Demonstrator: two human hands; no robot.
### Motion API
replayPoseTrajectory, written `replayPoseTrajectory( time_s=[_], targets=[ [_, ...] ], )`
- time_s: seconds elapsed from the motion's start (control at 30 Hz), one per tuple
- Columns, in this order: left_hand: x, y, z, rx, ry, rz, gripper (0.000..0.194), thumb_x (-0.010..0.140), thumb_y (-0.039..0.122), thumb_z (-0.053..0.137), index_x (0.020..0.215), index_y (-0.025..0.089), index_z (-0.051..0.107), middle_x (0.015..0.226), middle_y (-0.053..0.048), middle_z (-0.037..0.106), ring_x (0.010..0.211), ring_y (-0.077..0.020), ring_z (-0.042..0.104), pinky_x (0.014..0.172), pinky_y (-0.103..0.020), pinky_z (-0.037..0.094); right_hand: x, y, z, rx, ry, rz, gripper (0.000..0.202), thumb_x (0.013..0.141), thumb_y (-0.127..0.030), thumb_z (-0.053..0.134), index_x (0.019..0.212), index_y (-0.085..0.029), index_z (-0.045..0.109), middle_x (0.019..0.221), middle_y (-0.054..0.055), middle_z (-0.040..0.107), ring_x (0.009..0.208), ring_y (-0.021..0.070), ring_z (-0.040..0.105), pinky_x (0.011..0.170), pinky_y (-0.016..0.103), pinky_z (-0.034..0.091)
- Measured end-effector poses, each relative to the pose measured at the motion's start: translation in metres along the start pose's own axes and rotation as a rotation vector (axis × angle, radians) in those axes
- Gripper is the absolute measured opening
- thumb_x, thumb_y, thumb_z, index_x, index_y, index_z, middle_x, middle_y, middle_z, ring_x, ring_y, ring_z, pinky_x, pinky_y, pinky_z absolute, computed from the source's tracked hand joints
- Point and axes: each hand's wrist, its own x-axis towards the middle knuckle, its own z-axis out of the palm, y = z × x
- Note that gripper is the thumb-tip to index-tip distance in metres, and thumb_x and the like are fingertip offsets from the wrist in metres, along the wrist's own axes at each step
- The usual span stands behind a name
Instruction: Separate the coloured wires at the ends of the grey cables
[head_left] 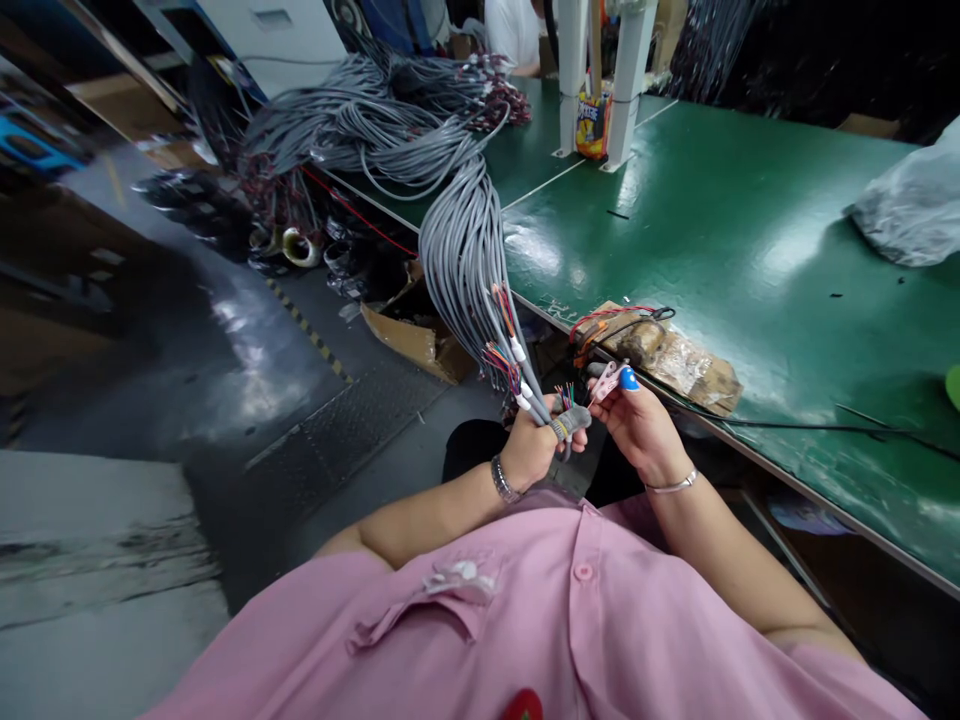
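Long grey cables hang off the edge of the green table and run down to my left hand, whose fingers are wrapped round their ends. A grey cover sits on a finger of this hand. Thin coloured wires stick up from the cable end there. Just to the right, my right hand pinches a small pink clip-like piece, with a blue cover on one fingertip. White-banded cable ends with coloured wires hang left of my left hand.
A taped brown block with red and black wires lies at the edge of the green table. White posts and a yellow packet stand behind. An open carton is below left.
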Motion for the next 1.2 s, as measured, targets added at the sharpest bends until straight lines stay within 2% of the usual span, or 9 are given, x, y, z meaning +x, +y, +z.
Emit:
replayPoseTrajectory(
  time_s=[0.17, 0.4, 0.6, 0.7, 0.8, 0.93, 1.07, 1.13, 1.2],
  targets=[
    [0.000, 0.000, 0.000, 0.006, -0.002, 0.004, 0.034, 0.075, 0.045, 0.072, 0.070, 0.014, 0.060, 0.056, -0.002, 0.065, 0.046, -0.0110, 0.059, 0.041, -0.020, 0.033, 0.000, 0.001, 0.000, 0.000, 0.002, 0.004, 0.033, 0.078, -0.052, 0.072, 0.088, -0.020, 0.072, 0.091, 0.004, 0.073, 0.075, 0.0130, 0.064, 0.068, 0.024, 0.052],
    [-0.003, -0.005, -0.007, 0.010, -0.020, 0.003, 0.032, 0.077, 0.043, 0.071, 0.073, 0.013, 0.062, 0.058, -0.003, 0.065, 0.047, -0.0112, 0.060, 0.041, -0.020, 0.033, -0.003, 0.001, -0.001, 0.035, -0.009, 0.097, 0.049, 0.079, -0.069, 0.058, 0.085, -0.021, 0.068, 0.087, 0.004, 0.071, 0.069, 0.0135, 0.063, 0.066, 0.026, 0.053],
    [0.000, -0.012, -0.019, -0.039, -0.084, -0.073, 0.035, 0.070, 0.035, 0.079, 0.094, 0.012, 0.068, 0.079, -0.009, 0.072, 0.063, -0.0141, 0.066, 0.043, -0.018, 0.031, -0.008, 0.005, -0.015, -0.035, 0.027, 0.080, 0.041, 0.078, -0.061, 0.066, 0.086, -0.021, 0.068, 0.087, 0.003, 0.070, 0.071, 0.0135, 0.062, 0.066, 0.026, 0.052],
    [0.002, -0.015, -0.022, -0.035, -0.127, -0.075, 0.039, 0.068, 0.031, 0.080, 0.101, 0.013, 0.069, 0.091, -0.011, 0.073, 0.073, -0.0161, 0.067, 0.046, -0.018, 0.033, -0.013, 0.008, -0.021, -0.150, 0.037, 0.017, 0.034, 0.078, -0.054, 0.070, 0.090, -0.021, 0.069, 0.089, 0.004, 0.071, 0.073, 0.0138, 0.063, 0.068, 0.026, 0.052],
    [0.003, -0.018, -0.021, -0.033, -0.153, -0.059, 0.036, 0.067, 0.026, 0.080, 0.099, 0.014, 0.069, 0.093, -0.010, 0.073, 0.083, -0.0182, 0.067, 0.060, -0.022, 0.045, -0.021, 0.009, -0.021, -0.318, 0.018, -0.082, 0.024, 0.080, -0.045, 0.071, 0.086, -0.022, 0.069, 0.083, 0.002, 0.070, 0.071, 0.0136, 0.061, 0.069, 0.026, 0.050],
    [0.004, -0.021, -0.018, -0.002, -0.248, 0.011, 0.031, 0.067, 0.023, 0.078, 0.095, 0.014, 0.069, 0.092, -0.008, 0.071, 0.086, -0.0182, 0.065, 0.078, -0.029, 0.050, -0.036, 0.010, -0.007, -0.569, -0.119, -0.236, 0.019, 0.081, -0.041, 0.071, 0.081, -0.022, 0.069, 0.075, 0.001, 0.065, 0.069, 0.0151, 0.057, 0.068, 0.029, 0.048],
    [0.003, -0.025, -0.019, 0.144, -0.298, 0.096, 0.021, 0.068, 0.024, 0.074, 0.085, 0.014, 0.065, 0.078, -0.003, 0.066, 0.072, -0.0149, 0.059, 0.070, -0.027, 0.049, -0.049, 0.014, 0.012, -0.875, -0.258, -0.388, 0.027, 0.077, -0.037, 0.074, 0.098, -0.023, 0.067, 0.086, 0.003, 0.064, 0.069, 0.0153, 0.054, 0.064, 0.029, 0.046],
    [0.001, -0.026, -0.020, 0.250, -0.303, 0.159, 0.015, 0.070, 0.023, 0.071, 0.080, 0.015, 0.064, 0.078, -0.003, 0.065, 0.073, -0.0155, 0.058, 0.070, -0.028, 0.048, -0.052, 0.016, 0.020, -1.032, -0.232, -0.455, 0.032, 0.076, -0.035, 0.075, 0.104, -0.024, 0.065, 0.085, 0.002, 0.061, 0.067, 0.0150, 0.052, 0.062, 0.028, 0.045],
    [0.000, -0.026, -0.020, 0.345, -0.290, 0.215, 0.013, 0.072, 0.021, 0.068, 0.083, 0.017, 0.065, 0.083, -0.004, 0.067, 0.077, -0.0171, 0.059, 0.074, -0.029, 0.049, -0.054, 0.018, 0.023, -1.133, -0.169, -0.492, 0.024, 0.079, -0.034, 0.071, 0.099, -0.024, 0.063, 0.081, 0.002, 0.059, 0.065, 0.0156, 0.051, 0.060, 0.029, 0.043]
  ],
)
